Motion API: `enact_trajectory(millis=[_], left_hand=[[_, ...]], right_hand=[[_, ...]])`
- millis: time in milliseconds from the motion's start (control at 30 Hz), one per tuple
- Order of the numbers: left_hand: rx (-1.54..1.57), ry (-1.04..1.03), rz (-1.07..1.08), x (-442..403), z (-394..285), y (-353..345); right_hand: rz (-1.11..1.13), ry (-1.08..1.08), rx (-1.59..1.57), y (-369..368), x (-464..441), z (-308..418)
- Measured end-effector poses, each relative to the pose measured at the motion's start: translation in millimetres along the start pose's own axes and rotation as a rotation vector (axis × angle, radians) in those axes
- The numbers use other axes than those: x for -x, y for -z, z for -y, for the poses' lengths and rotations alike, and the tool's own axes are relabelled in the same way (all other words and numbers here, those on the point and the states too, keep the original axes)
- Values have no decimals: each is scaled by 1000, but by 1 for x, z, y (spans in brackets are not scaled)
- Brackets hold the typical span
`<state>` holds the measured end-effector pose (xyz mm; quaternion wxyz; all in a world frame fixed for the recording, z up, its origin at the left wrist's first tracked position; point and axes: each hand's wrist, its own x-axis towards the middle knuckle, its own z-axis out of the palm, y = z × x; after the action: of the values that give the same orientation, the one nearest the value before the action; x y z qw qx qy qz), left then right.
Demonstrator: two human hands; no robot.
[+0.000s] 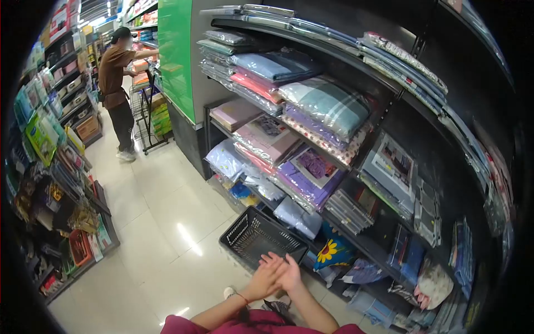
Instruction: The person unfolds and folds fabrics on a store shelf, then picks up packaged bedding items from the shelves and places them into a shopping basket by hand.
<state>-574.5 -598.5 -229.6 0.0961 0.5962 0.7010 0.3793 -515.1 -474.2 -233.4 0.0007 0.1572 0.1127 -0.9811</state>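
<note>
My left hand point(266, 280) lies against my right hand point(290, 274) in front of my body, and the two touch. The left fingers are stretched out across the right palm, and a thin red band point(242, 299) circles the left wrist. My right hand is turned palm up with its fingers extended. Neither hand shows anything held. Just beyond the fingertips, a black plastic shopping basket point(236, 246) stands on the floor beside the shelf. A dark cushion with a yellow flower point(329, 251) sits on the low shelf to the right of the hands.
Black shelves on the right carry packaged bedding, including a plaid pack point(328, 103) and a purple pack point(311, 170). A green panel point(177, 55) ends this shelving. Farther off, a person point(115, 78) stands by a wire cart point(146, 106). Racks of goods point(50, 150) line the aisle's left side.
</note>
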Motion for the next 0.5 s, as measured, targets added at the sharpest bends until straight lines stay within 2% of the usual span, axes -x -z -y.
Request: enact_trajectory(millis=[100, 200, 233, 333, 367, 433, 467, 500], left_hand=[[-402, 194, -1, 34, 35, 44], [117, 534, -288, 94, 111, 17], [571, 751, -359, 96, 109, 32], [2274, 812, -409, 110, 127, 56], [2337, 814, -457, 101, 114, 76], [1954, 904, -470, 93, 96, 104], [1760, 933, -474, 91, 91, 117], [1830, 854, -460, 90, 89, 135]], right_hand=[[-220, 212, 237, -52, -24, -29], [6, 402, 810, -71, -47, -70], [9, 462, 1128, -66, -55, -85], [234, 621, 1923, -37, -82, -122], [166, 580, 2061, -20, -86, -126], [22, 467, 2324, 21, -88, -127], [-129, 195, 2186, 43, -86, -119], [-264, -57, 2019, 70, -85, -106]])
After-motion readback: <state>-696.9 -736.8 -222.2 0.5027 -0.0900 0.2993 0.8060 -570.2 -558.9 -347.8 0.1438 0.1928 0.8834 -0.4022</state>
